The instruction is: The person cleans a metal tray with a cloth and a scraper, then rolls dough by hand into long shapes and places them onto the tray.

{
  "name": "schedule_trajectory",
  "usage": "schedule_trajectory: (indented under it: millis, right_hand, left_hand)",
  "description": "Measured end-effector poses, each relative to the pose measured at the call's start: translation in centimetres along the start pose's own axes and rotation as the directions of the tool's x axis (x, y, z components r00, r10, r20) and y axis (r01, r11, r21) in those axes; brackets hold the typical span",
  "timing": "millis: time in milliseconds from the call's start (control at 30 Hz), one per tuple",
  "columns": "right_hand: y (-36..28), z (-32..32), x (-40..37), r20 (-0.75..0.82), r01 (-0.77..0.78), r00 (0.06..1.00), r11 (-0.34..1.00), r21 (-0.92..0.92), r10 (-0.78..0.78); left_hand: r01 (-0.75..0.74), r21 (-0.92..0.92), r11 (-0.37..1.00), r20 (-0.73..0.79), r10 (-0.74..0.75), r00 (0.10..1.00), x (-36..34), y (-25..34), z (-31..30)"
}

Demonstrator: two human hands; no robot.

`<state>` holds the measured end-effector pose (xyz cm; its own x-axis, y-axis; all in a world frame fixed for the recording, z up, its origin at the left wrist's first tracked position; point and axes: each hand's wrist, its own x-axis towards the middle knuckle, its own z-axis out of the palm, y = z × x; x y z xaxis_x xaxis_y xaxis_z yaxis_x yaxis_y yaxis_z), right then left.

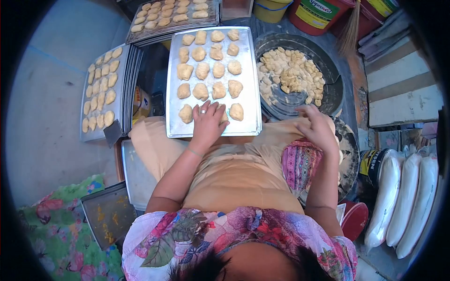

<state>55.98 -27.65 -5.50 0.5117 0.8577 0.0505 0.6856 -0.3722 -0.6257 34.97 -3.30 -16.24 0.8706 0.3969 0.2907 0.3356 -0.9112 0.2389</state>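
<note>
My left hand (209,122) rests on the near end of a metal tray (213,129) lying across my lap. Its fingers curl over a dough piece (224,115), which they partly hide. Rows of lumpy, pale dough pieces (202,70) cover the tray. My right hand (318,129) hovers by the near rim of a wide, dark round pan (335,91), its fingers bent and apart with nothing seen in them. In that pan lies a heap of small floured dough chunks (293,70).
At left, a tray of shaped dough (102,89) tops a stack; another filled tray (173,16) stands at the back. Buckets (316,18) line the far side. A second round pan (349,154) sits at my right, near long white plastic-wrapped packs (405,206).
</note>
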Motion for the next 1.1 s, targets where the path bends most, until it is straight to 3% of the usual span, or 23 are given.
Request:
schedule_trajectory:
  millis: [133,200,367,467,567,700,867,1000,1100]
  right_hand:
    - [-2.1,4.7,5.9,0.162,0.161,0.973,0.986,0.044,-0.166]
    - [-3.3,7.0,9.0,0.147,0.172,0.975,0.985,-0.019,-0.168]
    - [-2.5,14.3,14.4,-0.075,0.223,0.969,0.965,-0.136,-0.234]
    - [-2.7,14.8,15.3,0.118,0.097,0.991,0.968,-0.232,-0.071]
    - [-2.7,14.7,15.6,0.161,0.045,0.987,0.979,-0.201,-0.012]
    - [-2.9,13.5,14.2,0.085,0.102,0.992,0.993,-0.064,-0.097]
    - [-4.6,7.7,8.7,0.115,0.072,0.992,0.961,-0.267,-0.043]
    - [-4.9,3.4,2.8,-0.001,-0.179,0.982,0.915,-0.361,0.191]
    - [-4.3,2.9,-1.8,-0.116,-0.437,0.894,0.79,-0.429,0.432]
  left_hand:
    - [0.007,-0.001,1.0,0.034,-0.007,0.999,-0.3,-0.7,0.4]
    - [0.021,-0.02,1.0,0.031,-0.021,0.999,-0.3,-0.5,0.1]
    - [0.014,-0.083,0.996,-0.063,-0.019,0.998,-0.6,-0.6,-1.2]
    - [0.05,-0.144,0.988,-0.1,-0.065,0.993,-1.1,-1.8,-1.7]
    - [0.094,-0.209,0.973,-0.149,-0.127,0.981,-1.4,-3.2,-2.2]
    - [0.112,-0.292,0.95,-0.16,-0.164,0.973,-1.1,-4.5,-2.3]
    - [0.023,-0.389,0.921,-0.191,-0.105,0.976,-0.4,-5.2,-2.5]
    - [-0.074,-0.48,0.874,-0.155,-0.002,0.988,0.0,-4.6,-2.9]
    - [-0.172,-0.559,0.811,-0.159,0.099,0.982,-0.4,-4.3,-2.1]
